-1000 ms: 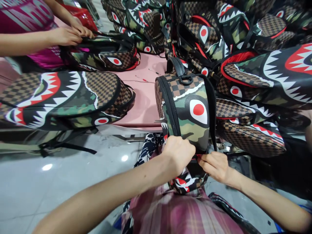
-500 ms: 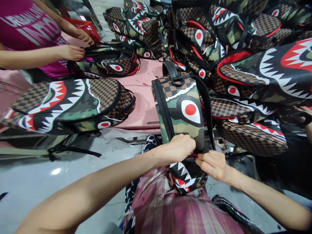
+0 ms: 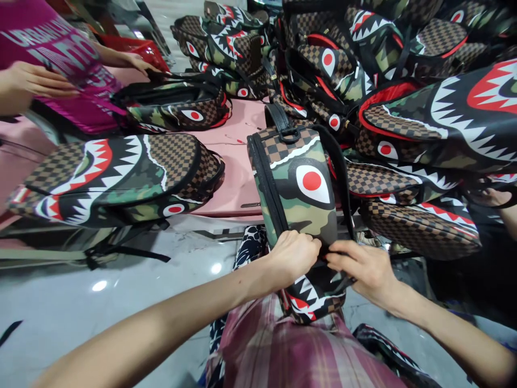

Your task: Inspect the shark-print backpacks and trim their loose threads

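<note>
A camouflage and checker backpack (image 3: 301,188) with a shark-mouth print and a red-and-white eye stands on my lap, its black top handle pointing away from me. My left hand (image 3: 294,254) is closed in a fist on the backpack's side at mid height. My right hand (image 3: 363,267) pinches the same spot from the right, fingers pressed together on the fabric or zipper there. The two hands nearly touch. What exactly the fingertips hold is hidden.
A pink table (image 3: 238,167) carries another backpack (image 3: 121,178) lying flat at the left and a big pile of the same backpacks (image 3: 404,108) at the right and back. A person in a pink shirt (image 3: 60,48) handles a bag (image 3: 177,105) at far left. Grey floor lies below.
The backpack has shifted slightly left and toward me. My right hand has risen to meet the left hand. The other person's near hand has pulled back off their bag.
</note>
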`<state>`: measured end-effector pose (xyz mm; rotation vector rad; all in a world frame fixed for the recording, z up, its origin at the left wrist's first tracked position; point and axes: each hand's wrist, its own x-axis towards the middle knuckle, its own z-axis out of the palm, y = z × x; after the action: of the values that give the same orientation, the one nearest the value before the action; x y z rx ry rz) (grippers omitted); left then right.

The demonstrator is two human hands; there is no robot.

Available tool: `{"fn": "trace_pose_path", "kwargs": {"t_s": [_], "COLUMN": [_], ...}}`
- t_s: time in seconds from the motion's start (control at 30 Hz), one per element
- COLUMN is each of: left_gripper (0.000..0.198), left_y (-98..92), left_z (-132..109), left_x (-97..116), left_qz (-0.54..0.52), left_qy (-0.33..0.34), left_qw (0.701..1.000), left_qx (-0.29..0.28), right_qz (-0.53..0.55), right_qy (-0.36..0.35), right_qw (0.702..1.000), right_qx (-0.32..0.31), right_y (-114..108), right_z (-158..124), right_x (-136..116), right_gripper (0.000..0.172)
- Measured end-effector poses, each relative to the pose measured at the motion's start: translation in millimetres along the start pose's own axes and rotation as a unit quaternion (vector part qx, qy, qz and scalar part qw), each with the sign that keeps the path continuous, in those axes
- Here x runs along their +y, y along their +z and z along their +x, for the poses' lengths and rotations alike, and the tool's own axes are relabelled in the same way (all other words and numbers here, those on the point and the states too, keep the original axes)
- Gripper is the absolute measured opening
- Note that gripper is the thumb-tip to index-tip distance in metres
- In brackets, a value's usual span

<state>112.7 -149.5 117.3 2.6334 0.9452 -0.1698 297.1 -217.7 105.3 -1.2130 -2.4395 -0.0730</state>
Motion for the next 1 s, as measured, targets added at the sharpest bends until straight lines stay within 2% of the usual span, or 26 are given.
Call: {"fn": "trace_pose_path", "kwargs": {"t_s": [0.1, 0.17, 0.3, 0.5, 0.63, 0.8, 1.0], "left_gripper": [0.022, 0.02, 0.018, 0.017, 0.017, 0.011, 0.009], "left_y": [-2.0, -2.5, -1.8, 1.7, 8.5, 14.2, 7.7], "left_z": [0.6, 0.8, 0.3, -0.6, 1.7, 4.5, -3.6], "left_x": [1.7, 2.1, 1.7, -0.4, -5.0, -7.8, 2.4], "left_qz": [-0.007, -0.007, -0.004, -0.038, -0.064, -0.024, 0.013], "left_qy": [-0.007, -0.008, -0.011, -0.006, 0.025, 0.043, 0.02], "left_qw": [1.0, 1.0, 1.0, 0.999, 0.997, 0.999, 1.0], "left_qx": [-0.007, -0.007, -0.001, -0.01, -0.018, 0.0, 0.016], "right_qz": [-0.025, -0.02, 0.023, -0.013, -0.032, -0.049, -0.067], "right_qy": [0.142, 0.18, 0.17, 0.161, 0.174, 0.199, 0.188], "right_qw": [0.987, 0.978, 0.976, 0.972, 0.966, 0.955, 0.95], "right_qx": [-0.067, -0.105, -0.137, -0.172, -0.187, -0.215, -0.24], "right_y": [-23.1, -35.6, -47.4, -48.2, -48.3, -48.1, -41.4], "right_z": [4.1, 6.6, 10.1, 15.3, 19.5, 27.1, 37.5], "right_x": [1.2, 3.2, 6.8, 5.9, 3.5, 1.9, 0.8], "right_gripper": [0.033, 0.036, 0.021, 0.023, 0.023, 0.022, 0.019]}}
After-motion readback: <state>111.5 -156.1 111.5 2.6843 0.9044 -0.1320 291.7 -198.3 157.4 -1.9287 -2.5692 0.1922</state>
